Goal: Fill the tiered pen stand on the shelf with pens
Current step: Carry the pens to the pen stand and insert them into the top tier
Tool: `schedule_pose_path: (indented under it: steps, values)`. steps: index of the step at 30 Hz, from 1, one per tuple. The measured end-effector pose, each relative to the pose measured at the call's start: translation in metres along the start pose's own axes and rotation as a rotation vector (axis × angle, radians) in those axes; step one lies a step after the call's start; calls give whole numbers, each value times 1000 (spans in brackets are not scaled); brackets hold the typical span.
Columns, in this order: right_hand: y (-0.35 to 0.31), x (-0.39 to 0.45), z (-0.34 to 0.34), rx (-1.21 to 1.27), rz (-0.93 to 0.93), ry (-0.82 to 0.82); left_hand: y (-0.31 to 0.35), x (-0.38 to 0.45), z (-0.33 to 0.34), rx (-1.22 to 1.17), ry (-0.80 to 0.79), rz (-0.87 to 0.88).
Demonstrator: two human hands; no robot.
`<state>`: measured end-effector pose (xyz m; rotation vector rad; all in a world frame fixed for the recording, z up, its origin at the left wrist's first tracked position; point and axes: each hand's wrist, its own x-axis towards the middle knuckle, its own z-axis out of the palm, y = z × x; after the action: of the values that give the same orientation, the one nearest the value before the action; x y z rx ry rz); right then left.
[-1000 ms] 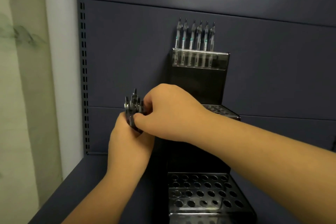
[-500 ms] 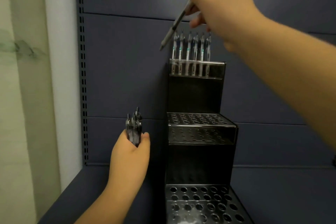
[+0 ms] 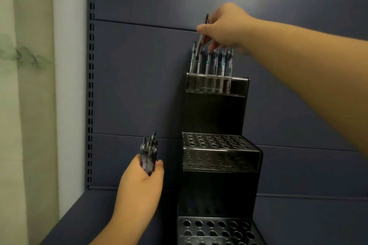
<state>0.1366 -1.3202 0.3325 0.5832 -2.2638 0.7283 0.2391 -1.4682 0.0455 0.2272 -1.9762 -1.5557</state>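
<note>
**Hand and arm pose, head view**

R arm enters from right edge, forearm bare, extended up and to the left across the view. R hand (image 3: 226, 26) sits high, knuckles toward camera, thumb and fingers pinching a pen (image 3: 201, 40) that tilts, upper end to the right. L arm rises from the bottom edge, forearm angled up-right. L hand (image 3: 141, 183) sits low, back toward camera, fingers and thumb curled round a bundle (image 3: 148, 151) held upright, ends sticking up above the fist. Hands well apart, R far above L.
</note>
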Motion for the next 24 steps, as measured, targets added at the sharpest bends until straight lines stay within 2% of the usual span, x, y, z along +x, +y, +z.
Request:
schedule_pose_path:
  steps: [9, 14, 20, 24]
  values:
    - [-15, 22, 6, -94, 87, -119, 1, 2, -2, 21, 5, -11]
    - [-20, 23, 21, -168, 232, -366, 0, 5, -3, 15, 20, -5]
    - [-9, 16, 24, -82, 236, -331, -4, 7, -2, 17, 30, 6]
    - [-6, -4, 16, -134, 129, -243, -4, 7, -2, 18, 25, 10]
